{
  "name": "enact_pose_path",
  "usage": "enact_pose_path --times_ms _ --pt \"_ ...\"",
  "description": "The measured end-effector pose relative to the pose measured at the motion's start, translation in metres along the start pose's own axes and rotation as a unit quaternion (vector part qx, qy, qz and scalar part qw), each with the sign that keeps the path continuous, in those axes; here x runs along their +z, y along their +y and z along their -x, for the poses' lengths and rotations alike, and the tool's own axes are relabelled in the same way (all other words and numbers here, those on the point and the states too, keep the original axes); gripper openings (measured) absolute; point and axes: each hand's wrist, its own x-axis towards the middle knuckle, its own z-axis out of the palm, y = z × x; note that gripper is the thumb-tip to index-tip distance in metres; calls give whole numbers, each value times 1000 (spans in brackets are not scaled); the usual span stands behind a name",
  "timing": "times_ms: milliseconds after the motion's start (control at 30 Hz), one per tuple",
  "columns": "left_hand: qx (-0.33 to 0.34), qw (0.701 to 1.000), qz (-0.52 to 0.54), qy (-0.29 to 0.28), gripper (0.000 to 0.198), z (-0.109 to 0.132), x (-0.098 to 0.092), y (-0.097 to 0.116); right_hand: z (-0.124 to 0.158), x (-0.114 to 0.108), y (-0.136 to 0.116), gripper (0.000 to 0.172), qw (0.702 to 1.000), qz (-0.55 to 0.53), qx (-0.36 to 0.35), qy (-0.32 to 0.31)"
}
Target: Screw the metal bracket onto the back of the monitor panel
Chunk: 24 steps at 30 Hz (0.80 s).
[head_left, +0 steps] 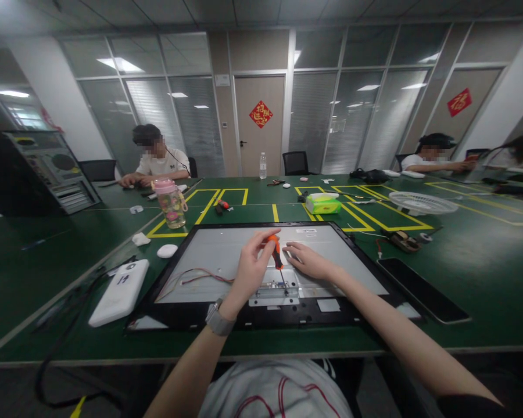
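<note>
A monitor panel (226,249) lies face down on the green table (70,244), its grey metal back inside a black frame. My left hand (250,268) is closed around an orange-handled screwdriver (276,251), held upright with its tip on a small metal bracket (273,290) near the panel's front edge. My right hand (307,261) lies flat on the panel just right of the screwdriver, fingers stretched out. Thin red and white wires (200,276) run across the panel toward the bracket.
A white box (121,291) and a black cable lie at the left, a black phone (422,289) at the right. Behind stand a pink-lidded bottle (171,203), a green tissue pack (323,204), a white fan (421,202) and small tools. Other people sit at the far side.
</note>
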Motion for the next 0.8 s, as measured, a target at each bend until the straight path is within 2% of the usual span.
enact_pose_path --times_ms 100,267,433,600,800 --pt "-6 1000 11 -10 29 0 -1 0 0 1 -1 40 1000 4 -1 -2" --pt "24 999 -33 27 20 -2 -5 1 0 2 0 41 1000 6 -7 -5" --pt "3 1000 16 10 26 -4 -6 2 0 3 2 42 1000 6 -1 -4" --pt "17 1000 -6 23 18 -4 -3 2 0 3 2 42 1000 10 0 -8" --pt "-24 997 67 -11 28 -2 -6 -3 -1 4 4 42 1000 7 0 -9"
